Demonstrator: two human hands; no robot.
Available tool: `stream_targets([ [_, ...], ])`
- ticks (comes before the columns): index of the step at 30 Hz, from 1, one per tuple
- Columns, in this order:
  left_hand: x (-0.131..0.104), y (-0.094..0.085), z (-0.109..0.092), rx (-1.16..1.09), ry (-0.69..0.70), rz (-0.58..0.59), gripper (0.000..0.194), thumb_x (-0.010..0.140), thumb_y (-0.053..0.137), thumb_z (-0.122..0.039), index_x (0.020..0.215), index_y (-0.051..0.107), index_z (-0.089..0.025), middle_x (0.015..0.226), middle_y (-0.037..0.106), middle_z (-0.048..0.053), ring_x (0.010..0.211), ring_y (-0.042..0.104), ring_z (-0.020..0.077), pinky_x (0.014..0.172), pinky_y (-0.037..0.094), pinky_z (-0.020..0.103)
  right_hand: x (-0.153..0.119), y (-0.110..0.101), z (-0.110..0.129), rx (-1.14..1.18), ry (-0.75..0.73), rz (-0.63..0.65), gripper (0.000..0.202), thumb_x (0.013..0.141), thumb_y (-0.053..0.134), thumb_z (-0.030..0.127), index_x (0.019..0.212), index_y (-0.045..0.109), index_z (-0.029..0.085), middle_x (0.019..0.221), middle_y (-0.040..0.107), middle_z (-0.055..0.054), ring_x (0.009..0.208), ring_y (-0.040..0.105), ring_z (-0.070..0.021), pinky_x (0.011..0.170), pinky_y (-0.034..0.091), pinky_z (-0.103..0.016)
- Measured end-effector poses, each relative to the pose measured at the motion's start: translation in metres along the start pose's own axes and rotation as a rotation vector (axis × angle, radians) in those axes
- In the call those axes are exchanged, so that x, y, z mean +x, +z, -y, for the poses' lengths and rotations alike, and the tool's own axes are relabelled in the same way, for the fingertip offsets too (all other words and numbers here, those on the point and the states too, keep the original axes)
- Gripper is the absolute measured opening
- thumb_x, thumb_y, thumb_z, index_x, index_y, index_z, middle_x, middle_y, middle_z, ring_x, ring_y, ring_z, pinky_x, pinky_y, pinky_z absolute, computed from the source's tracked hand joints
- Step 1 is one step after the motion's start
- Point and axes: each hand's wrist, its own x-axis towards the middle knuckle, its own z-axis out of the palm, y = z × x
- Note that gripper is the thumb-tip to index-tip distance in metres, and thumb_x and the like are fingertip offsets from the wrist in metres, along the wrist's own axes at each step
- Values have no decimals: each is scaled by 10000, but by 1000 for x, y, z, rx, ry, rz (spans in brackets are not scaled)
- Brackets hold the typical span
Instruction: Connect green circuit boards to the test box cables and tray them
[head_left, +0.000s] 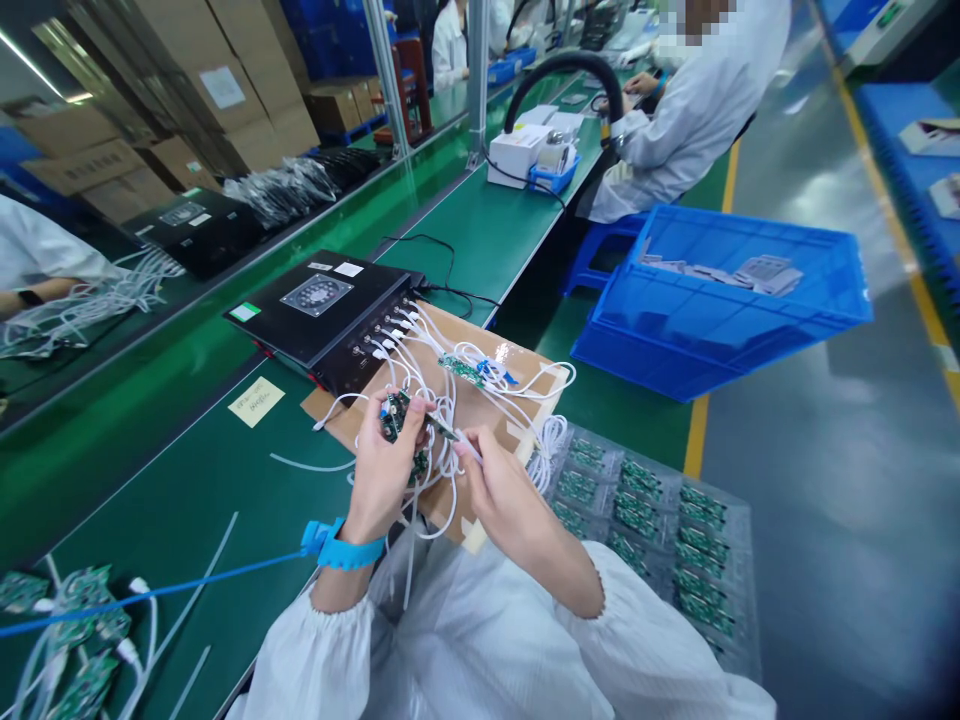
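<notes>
My left hand, with a blue strap at its wrist, is closed on green circuit boards above a cardboard sheet. Between thumb and fingers of my right hand is a white cable end, close to the edge of a board. White cables run over the cardboard from the ports of a black box with a fan grille. Another green board lies among the cables, beside something blue. Loops of cable hide part of what lies below my hands.
Circuit boards fill a clear tray at the right. More boards and cables lie at the lower left. A blue bin stands beyond the tray. A note lies on the green bench. A co-worker sits farther up.
</notes>
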Motion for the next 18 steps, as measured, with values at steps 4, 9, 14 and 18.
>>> stream_targets([
  [4,1,-5,4,3,19,23,403,832,799,-497,1088,622,-239,687,555,-49,607,515,98,567,415,189,6,-5,4,-72,-40,-30,243,1085,313,352,1014,509,228,806,653,-43,684,622,-204,633,411,-304],
  [9,20,-18,-5,-116,99,-139,277,827,827,-384,924,625,-221,653,521,-67,566,500,78,546,418,178,3,-7,1,-105,-73,-5,206,1068,337,325,1098,514,224,788,673,-45,664,664,-222,632,448,-309],
  [14,35,-44,-39,-419,148,-318,235,864,799,-245,864,566,-214,660,484,-77,542,466,57,541,430,171,-3,-13,-5,-106,-59,-63,231,1086,359,365,1133,532,220,895,704,-69,778,706,-225,712,521,-325],
  [18,20,-30,-51,-577,-121,8,275,893,766,-396,907,608,-172,728,523,-29,600,512,73,555,467,183,1,-17,3,-193,-192,193,533,993,589,525,1378,501,167,1193,654,-151,1072,686,-280,924,567,-431],
])
